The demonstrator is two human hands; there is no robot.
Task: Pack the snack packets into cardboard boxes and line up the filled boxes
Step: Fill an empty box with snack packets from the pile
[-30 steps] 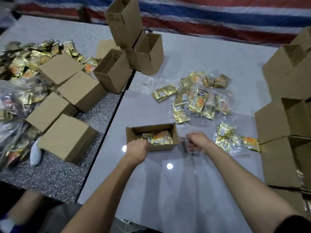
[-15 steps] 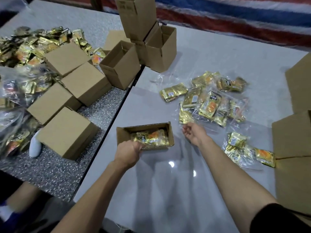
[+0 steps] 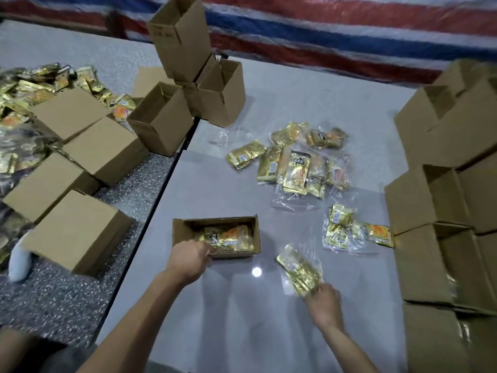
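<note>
An open cardboard box (image 3: 256,232) lies in front of me on the grey table (image 3: 295,109), with gold snack packets (image 3: 228,238) inside it. My left hand (image 3: 189,258) grips the box's near left wall. My right hand (image 3: 324,302) pinches a gold packet in clear wrap (image 3: 298,270), held just right of the box and above the table. A loose pile of gold packets (image 3: 295,162) lies beyond the box. A smaller bunch of packets (image 3: 341,227) lies to its right.
Closed boxes (image 3: 72,230) sit in a row on the speckled table at left, by a heap of packets (image 3: 32,87). Open empty boxes (image 3: 161,122) stand stacked behind. More open boxes (image 3: 430,200) are piled along the right edge. A striped tarp (image 3: 336,28) hangs behind.
My right hand reached to the packet pile, took a packet and drew it back toward me, right of the box. My left hand stayed on the box.
</note>
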